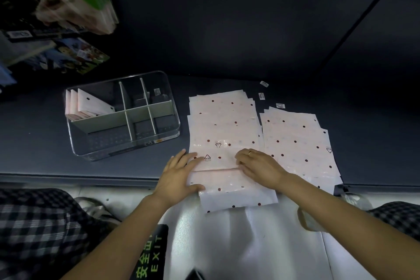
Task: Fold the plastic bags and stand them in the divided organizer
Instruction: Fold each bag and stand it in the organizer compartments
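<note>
The clear organizer (122, 116) sat on the dark desk (34, 143), white dividers inside; folded bags (87, 105) stood in its far-left compartment; the other compartments looked bare; the left hand (179, 174) and right hand (259, 166) lay flat, fingers straight, pressing the thin, glossy dotted bag (227, 179) at the desk's near edge; two flat piles (295, 141) lay beyond.

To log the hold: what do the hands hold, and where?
Both hands, left and right, press flat on the top bag at its fold; neither grips it.
</note>
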A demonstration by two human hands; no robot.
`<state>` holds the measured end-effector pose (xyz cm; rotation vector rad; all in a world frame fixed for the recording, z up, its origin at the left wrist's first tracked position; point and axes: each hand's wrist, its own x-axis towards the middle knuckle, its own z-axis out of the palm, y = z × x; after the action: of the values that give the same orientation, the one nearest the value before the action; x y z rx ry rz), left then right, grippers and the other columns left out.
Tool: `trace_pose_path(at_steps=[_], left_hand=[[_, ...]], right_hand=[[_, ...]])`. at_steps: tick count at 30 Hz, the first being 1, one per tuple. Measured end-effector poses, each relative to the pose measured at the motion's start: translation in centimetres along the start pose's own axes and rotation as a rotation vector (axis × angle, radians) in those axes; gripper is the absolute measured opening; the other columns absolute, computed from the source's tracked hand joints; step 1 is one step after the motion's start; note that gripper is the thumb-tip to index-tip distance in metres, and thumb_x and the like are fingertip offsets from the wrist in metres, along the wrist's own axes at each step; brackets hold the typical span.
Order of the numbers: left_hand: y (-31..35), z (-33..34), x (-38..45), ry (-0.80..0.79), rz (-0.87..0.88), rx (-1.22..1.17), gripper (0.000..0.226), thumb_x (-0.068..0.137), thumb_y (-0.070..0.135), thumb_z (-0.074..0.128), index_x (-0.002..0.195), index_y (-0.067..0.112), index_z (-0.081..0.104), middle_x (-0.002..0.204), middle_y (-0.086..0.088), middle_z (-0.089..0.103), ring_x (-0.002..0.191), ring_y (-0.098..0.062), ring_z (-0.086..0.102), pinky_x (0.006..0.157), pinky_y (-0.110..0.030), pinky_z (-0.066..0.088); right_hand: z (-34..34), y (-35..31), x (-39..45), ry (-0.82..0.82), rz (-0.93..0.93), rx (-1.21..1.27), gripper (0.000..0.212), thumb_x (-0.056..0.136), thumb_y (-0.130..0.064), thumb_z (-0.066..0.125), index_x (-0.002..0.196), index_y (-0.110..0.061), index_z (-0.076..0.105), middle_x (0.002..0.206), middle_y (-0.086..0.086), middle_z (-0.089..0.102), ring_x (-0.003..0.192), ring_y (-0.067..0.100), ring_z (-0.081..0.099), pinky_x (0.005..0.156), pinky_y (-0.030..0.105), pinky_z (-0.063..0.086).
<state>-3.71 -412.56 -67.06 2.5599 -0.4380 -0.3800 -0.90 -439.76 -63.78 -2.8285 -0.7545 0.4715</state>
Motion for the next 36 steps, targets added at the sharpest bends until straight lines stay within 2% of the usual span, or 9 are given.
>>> trace_pose_path(at_steps=[5,9,12,17,22,26,30,33,36], left_hand=[[0.5,-0.1,0.1,0.06,-0.085,-0.137,0.064,0.074,0.04,0.076,0.133,0.028,0.052,0.132,0.013,0.051,0.131,-0.011,0.031,0.105,-0.026,0.027],[0.5,-0.1,-0.1,0.078,-0.229,-0.415,0.02,0.08,0.021,0.074,0.1,0.021,0.071,0.09,0.002,0.064,0.096,-0.016,0.053,0.075,-0.02,0.038],[0.6,-0.2,-0.1,0.099,-0.291,-0.496,0.007,0.087,0.017,0.066,0.082,0.015,0.069,0.068,0.0,0.062,0.068,-0.018,0.054,0.061,-0.025,0.04],[1.1,-0.3,0.7,0.107,-0.338,-0.556,0.019,0.091,0.014,0.06,0.106,0.012,0.07,0.102,-0.001,0.071,0.094,-0.017,0.065,0.084,-0.027,0.049],[1.2,0.0,1.7,0.133,-0.395,-0.554,0.018,0.092,0.017,0.059,0.106,0.011,0.068,0.102,-0.003,0.071,0.094,-0.02,0.065,0.081,-0.028,0.049],[1.2,0.0,2.4,0.148,-0.431,-0.52,0.018,0.092,0.022,0.058,0.099,0.007,0.064,0.095,-0.01,0.071,0.09,-0.029,0.064,0.082,-0.04,0.052],[1.2,0.1,3.2,0.136,-0.441,-0.424,0.02,0.093,0.03,0.057,0.092,0.01,0.059,0.09,-0.011,0.067,0.088,-0.032,0.061,0.075,-0.039,0.049],[1.5,0.2,3.6,0.144,-0.467,-0.397,0.035,0.092,0.036,0.057,0.118,0.014,0.054,0.102,-0.007,0.063,0.098,-0.029,0.058,0.079,-0.038,0.049],[2.2,0.3,3.1,0.313,-0.358,-0.234,0.043,0.089,0.034,0.061,0.128,0.018,0.049,0.112,-0.004,0.057,0.106,-0.027,0.05,0.086,-0.039,0.042]], right_hand=[[-0.8,-0.6,-1.9,-0.216,0.08,0.416,0.011,0.096,-0.019,0.041,0.1,-0.026,0.048,0.117,-0.004,0.062,0.1,0.013,0.056,0.089,0.033,0.045],[-1.7,-1.0,-2.4,-0.226,0.124,0.503,0.01,0.097,-0.024,0.042,0.091,-0.032,0.045,0.071,-0.015,0.051,0.062,0.001,0.041,0.064,0.024,0.037],[-2.7,-1.3,-1.6,-0.155,0.151,0.42,0.007,0.097,-0.028,0.042,0.1,-0.029,0.048,0.081,-0.015,0.054,0.076,0.011,0.05,0.07,0.029,0.04],[-3.0,-2.3,0.6,0.219,0.123,0.01,0.033,0.099,-0.029,0.041,0.129,-0.018,0.05,0.122,0.001,0.06,0.114,0.022,0.05,0.096,0.032,0.036],[-1.1,-2.7,2.8,0.119,0.148,-0.008,0.038,0.1,-0.029,0.038,0.137,-0.019,0.044,0.137,0.001,0.049,0.125,0.021,0.041,0.102,0.032,0.031],[-0.2,-2.5,3.9,0.212,0.249,0.091,0.035,0.1,-0.033,0.039,0.127,-0.016,0.054,0.126,0.004,0.057,0.118,0.023,0.046,0.097,0.034,0.035],[0.7,-2.5,4.0,0.198,0.291,0.179,0.025,0.096,-0.032,0.048,0.109,-0.016,0.063,0.104,0.002,0.063,0.105,0.022,0.05,0.091,0.032,0.038],[1.4,-2.4,4.0,0.137,0.34,0.213,0.017,0.094,-0.028,0.053,0.1,-0.015,0.063,0.098,0.002,0.061,0.102,0.023,0.05,0.088,0.033,0.04],[1.6,-2.5,4.4,0.131,0.374,0.195,0.014,0.092,-0.026,0.056,0.101,-0.016,0.061,0.103,0.003,0.058,0.104,0.023,0.049,0.087,0.032,0.04]])
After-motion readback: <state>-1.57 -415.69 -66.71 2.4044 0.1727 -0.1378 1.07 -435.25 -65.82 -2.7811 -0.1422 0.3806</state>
